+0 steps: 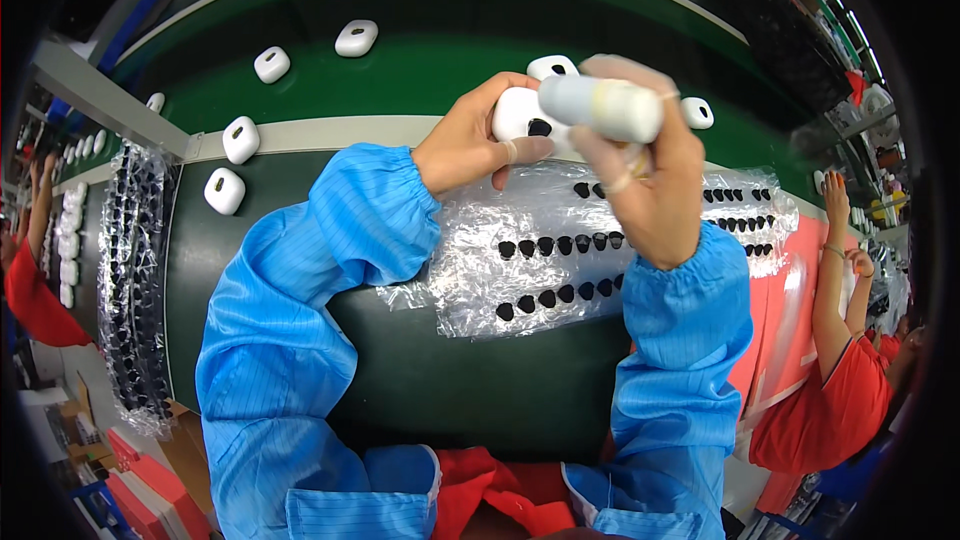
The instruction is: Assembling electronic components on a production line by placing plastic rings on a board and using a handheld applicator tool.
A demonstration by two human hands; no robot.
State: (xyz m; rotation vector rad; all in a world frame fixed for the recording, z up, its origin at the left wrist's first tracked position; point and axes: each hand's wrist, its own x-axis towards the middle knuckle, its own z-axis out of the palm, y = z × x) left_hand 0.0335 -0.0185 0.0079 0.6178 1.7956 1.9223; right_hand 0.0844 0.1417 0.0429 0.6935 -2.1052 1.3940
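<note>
My left hand [480, 140] grips a white rounded plastic case [513, 112] above the front edge of the green belt. A black oval [540, 128] shows on the case's near side, close to my left thumb. My right hand [650, 155] is closed around a white cylinder [605, 108] with a yellowish band, tilted over the case. Motion blurs the cylinder and the right fingers, so whether it touches the case cannot be made out. Under both hands lies a clear plastic sheet [470, 285] carrying rows of small black pieces [565, 293].
More white cases [357, 38] rest on the green belt [430, 60]. Two stand at my left, one a white case [224, 191] on the dark table. Stacked plastic sheets [135, 280] lie further left. Red sheets [785, 330] are at right, beside a person in a red sleeve [825, 410].
</note>
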